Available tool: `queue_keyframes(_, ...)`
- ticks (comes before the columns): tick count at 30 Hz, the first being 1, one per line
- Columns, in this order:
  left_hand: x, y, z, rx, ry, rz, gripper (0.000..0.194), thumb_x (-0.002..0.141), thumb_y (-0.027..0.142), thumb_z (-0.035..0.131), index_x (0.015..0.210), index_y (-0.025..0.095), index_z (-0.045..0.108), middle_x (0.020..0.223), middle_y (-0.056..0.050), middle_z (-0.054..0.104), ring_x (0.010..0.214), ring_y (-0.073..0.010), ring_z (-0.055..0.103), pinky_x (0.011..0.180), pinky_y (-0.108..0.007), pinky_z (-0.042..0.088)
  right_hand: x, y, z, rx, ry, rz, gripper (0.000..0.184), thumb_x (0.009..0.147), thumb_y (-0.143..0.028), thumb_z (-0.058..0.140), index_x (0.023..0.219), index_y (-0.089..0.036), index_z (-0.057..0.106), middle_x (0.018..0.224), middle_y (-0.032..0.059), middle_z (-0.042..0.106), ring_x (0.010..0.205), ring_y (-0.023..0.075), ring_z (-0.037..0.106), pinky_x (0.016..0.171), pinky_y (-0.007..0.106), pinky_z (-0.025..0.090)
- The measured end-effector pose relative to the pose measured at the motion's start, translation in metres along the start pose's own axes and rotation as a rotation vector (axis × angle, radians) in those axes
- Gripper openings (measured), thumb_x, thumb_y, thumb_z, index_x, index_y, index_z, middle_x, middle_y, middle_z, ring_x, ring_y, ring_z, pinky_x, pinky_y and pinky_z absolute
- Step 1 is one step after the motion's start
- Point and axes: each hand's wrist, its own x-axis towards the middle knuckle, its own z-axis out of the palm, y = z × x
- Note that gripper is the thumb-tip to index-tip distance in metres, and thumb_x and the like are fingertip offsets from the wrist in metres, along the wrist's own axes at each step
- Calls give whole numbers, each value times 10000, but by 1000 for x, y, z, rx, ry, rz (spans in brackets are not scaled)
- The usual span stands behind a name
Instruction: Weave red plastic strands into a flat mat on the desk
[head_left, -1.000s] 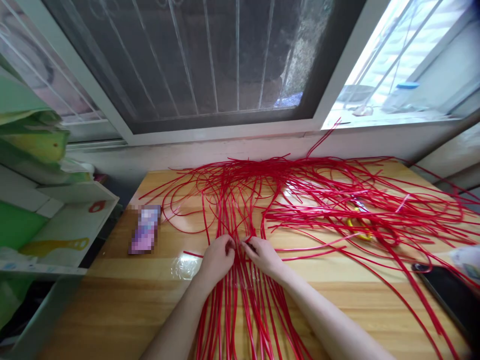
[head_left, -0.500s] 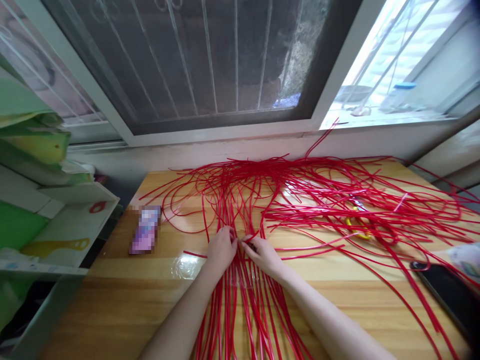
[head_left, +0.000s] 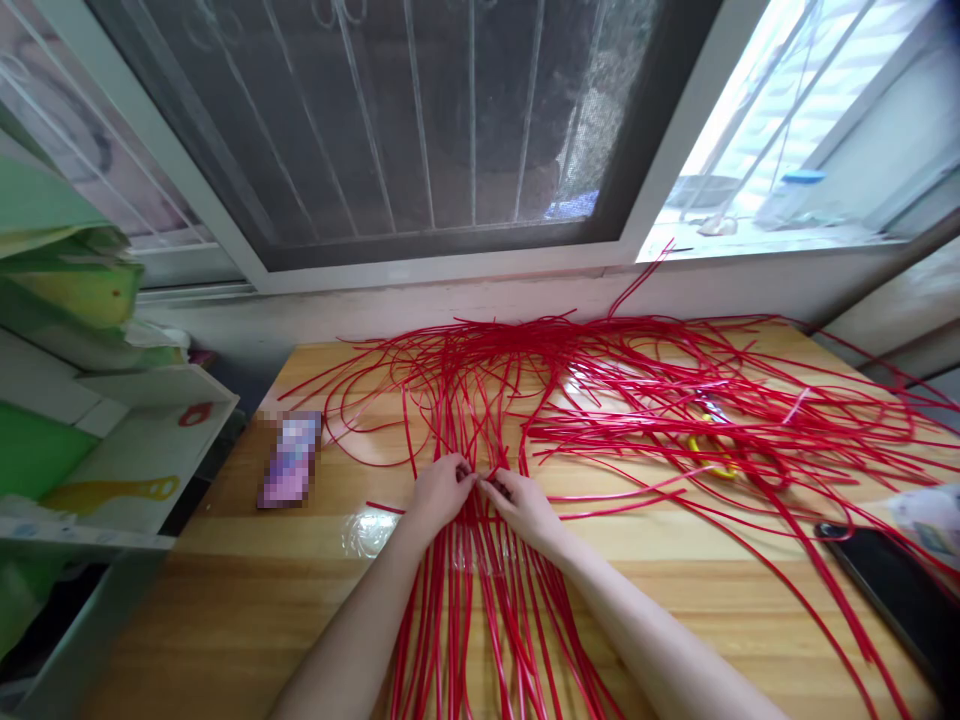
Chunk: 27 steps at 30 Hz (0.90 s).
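Note:
Long thin red plastic strands (head_left: 454, 640) run lengthwise down the middle of the table, passing under both hands. My left hand (head_left: 442, 493) has its fingers closed in a pinch on a red strand at the bundle's centre. Close beside it, my right hand (head_left: 520, 508) is also closed, thumb and finger pinching a red strand, with the fingertips of both hands almost touching. The exact crossing of strands beneath the fingers is hidden. Clear tape (head_left: 480, 555) lies across the strands just below the hands.
More red strands (head_left: 525, 335) pile up at the back and spread right, partly covering yellow-handled scissors (head_left: 712, 455). A black phone (head_left: 892, 590) lies at the right edge, a blurred-out phone-like item (head_left: 291, 460) at left. Behind stands a window (head_left: 420, 130); shelving (head_left: 150, 440) is at left.
Both hands stay at nearly the same spot, their fingertips drawn slightly closer together. The right fingers have shifted a little on the strand. The rest of the table looks the same.

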Motion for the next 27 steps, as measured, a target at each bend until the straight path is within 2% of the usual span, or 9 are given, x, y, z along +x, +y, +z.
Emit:
queue_keyframes(4, -10, -8, -2, -279, -27, 120, 139, 760, 305, 518, 772, 175, 566, 741, -5, 579, 687, -127, 524, 647, -243, 410, 4, -1, 2, -85, -11, 27, 291, 851, -327, 372, 698, -178, 568, 636, 26, 601, 571, 137, 519, 520, 227, 338)
queue_keyframes(8, -23, -13, -4, -477, -96, 210, 135, 734, 297, 575, 781, 172, 587, 874, -28, 525, 848, -136, 515, 780, -257, 418, 5, -7, 3, -194, -68, 37, 226, 830, -272, 411, 778, -176, 608, 730, 56, 645, 659, 161, 568, 565, 234, 341)
queue_keyframes(13, -33, -3, -8, -514, -133, 238, 116, 723, 299, 599, 763, 190, 610, 1082, -48, 406, 1039, -161, 454, 850, -266, 423, 6, -13, 3, -289, -111, 118, 159, 780, -215, 479, 811, -198, 634, 770, 71, 667, 711, 183, 596, 601, 244, 352)
queue_keyframes(16, -36, 2, -9, -462, -140, 322, 93, 713, 291, 617, 728, 199, 625, 1114, -42, 394, 1112, -172, 406, 953, -296, 357, 7, -14, 3, -297, -115, 144, 170, 782, -220, 479, 810, -191, 644, 763, 90, 674, 708, 199, 606, 600, 257, 356)
queue_keyframes(21, -34, -11, -6, -530, -165, 366, 78, 678, 275, 658, 714, 205, 661, 1153, -40, 388, 1139, -190, 400, 1022, -339, 281, 10, -20, 1, -284, -113, 163, 234, 823, -313, 432, 872, -197, 628, 801, 83, 677, 746, 198, 613, 600, 252, 361)
queue_keyframes(27, -35, -23, -11, -707, -361, 324, 106, 618, 274, 711, 666, 186, 678, 1249, -44, 361, 1077, -196, 481, 972, -350, 352, 13, -27, -3, -367, -155, 223, 228, 815, -263, 417, 882, -173, 616, 827, 87, 672, 768, 190, 612, 599, 245, 349)
